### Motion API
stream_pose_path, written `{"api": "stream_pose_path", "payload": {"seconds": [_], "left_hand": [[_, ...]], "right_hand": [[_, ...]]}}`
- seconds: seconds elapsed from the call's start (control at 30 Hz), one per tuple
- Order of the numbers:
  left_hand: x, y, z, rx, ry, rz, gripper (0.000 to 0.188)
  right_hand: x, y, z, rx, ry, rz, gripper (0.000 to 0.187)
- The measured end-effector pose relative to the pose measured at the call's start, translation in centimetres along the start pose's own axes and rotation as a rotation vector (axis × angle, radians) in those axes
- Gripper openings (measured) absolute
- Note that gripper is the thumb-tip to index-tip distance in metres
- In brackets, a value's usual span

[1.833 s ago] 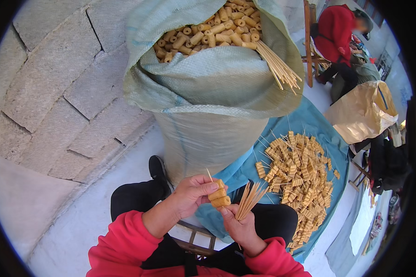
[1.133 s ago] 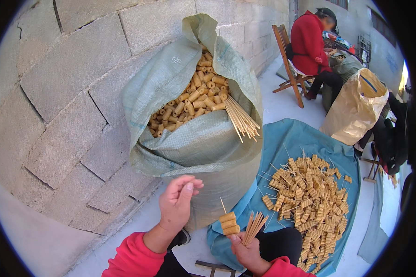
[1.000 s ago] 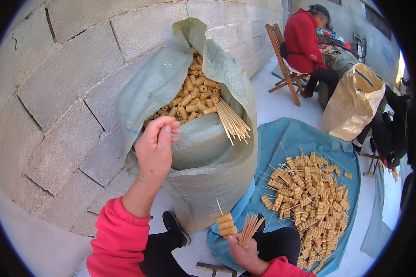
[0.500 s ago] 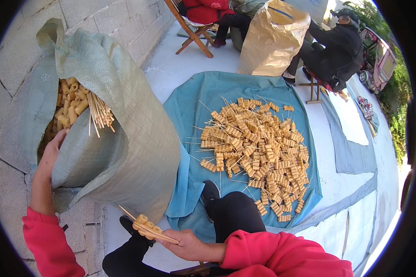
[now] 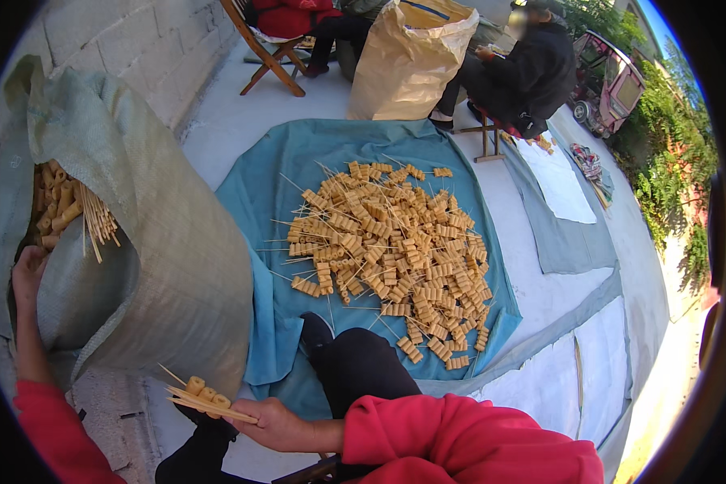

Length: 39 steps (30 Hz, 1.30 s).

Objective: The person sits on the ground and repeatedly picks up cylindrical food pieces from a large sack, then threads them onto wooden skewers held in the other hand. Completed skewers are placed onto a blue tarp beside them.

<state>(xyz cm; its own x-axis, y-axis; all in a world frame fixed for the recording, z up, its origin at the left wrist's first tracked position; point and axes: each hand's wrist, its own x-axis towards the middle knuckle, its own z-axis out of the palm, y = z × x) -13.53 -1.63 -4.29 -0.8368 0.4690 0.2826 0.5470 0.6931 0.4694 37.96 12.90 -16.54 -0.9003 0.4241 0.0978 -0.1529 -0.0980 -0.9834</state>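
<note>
My right hand (image 5: 273, 425) is closed around several thin wooden skewers (image 5: 187, 398). Short tan tube-shaped pieces (image 5: 207, 393) are threaded in a row on one of them. At the opening of a big pale green woven sack (image 5: 177, 266) on the left is my left hand (image 5: 29, 273), its fingers mostly hidden at the edge of the opening. Loose tan tubes (image 5: 55, 200) fill the sack's mouth, and a bundle of bare skewers (image 5: 98, 219) sticks out beside them. In front of me lies a heap of filled skewers (image 5: 395, 250) on a blue cloth (image 5: 254, 181).
A tall tan paper sack (image 5: 399, 68) stands beyond the cloth. Near it sit a person in dark clothes (image 5: 532, 68) on a low stool and another in red (image 5: 294, 18) on a wooden chair. A block wall (image 5: 137, 56) runs along the left.
The whole view has swung to the right, so everything sits farther left. My right hand keeps its hold on the skewers; my left hand stays at the sack's opening.
</note>
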Motion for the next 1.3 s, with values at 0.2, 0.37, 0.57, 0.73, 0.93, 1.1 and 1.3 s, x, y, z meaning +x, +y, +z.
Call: {"api": "stream_pose_path", "payload": {"seconds": [0.2,0.37,0.57,0.73,0.93,1.1,1.3], "left_hand": [[-0.4,-1.3,0.9,0.288,-0.278,-0.132,0.021],[-3.7,4.6,-0.4,0.231,0.269,0.221,0.024],[-13.1,17.8,-3.9,-0.563,0.427,-0.117,0.011],[-26.9,22.0,-0.6,-1.225,0.254,-0.237,0.007],[-33.3,16.7,3.3,-1.396,-0.120,-0.456,0.012],[-34.2,10.9,1.3,-1.281,-0.523,-0.341,0.019],[-34.7,8.7,1.8,-1.217,-0.736,-0.166,0.028]], "right_hand": [[0.0,0.2,-0.2,0.020,-0.020,0.071,0.011],[-0.1,-0.6,-0.9,-0.034,-0.029,0.088,0.015],[0.4,-1.6,-1.1,-0.041,0.045,0.043,0.010],[-0.3,-3.0,-1.3,-0.006,-0.044,0.152,0.014],[-0.8,-3.6,-1.1,-0.056,-0.397,0.254,0.012],[-0.4,-3.6,-0.7,-0.090,-0.625,0.437,0.016],[-0.4,-3.2,-0.1,-0.097,-0.660,0.512,0.019]]}}
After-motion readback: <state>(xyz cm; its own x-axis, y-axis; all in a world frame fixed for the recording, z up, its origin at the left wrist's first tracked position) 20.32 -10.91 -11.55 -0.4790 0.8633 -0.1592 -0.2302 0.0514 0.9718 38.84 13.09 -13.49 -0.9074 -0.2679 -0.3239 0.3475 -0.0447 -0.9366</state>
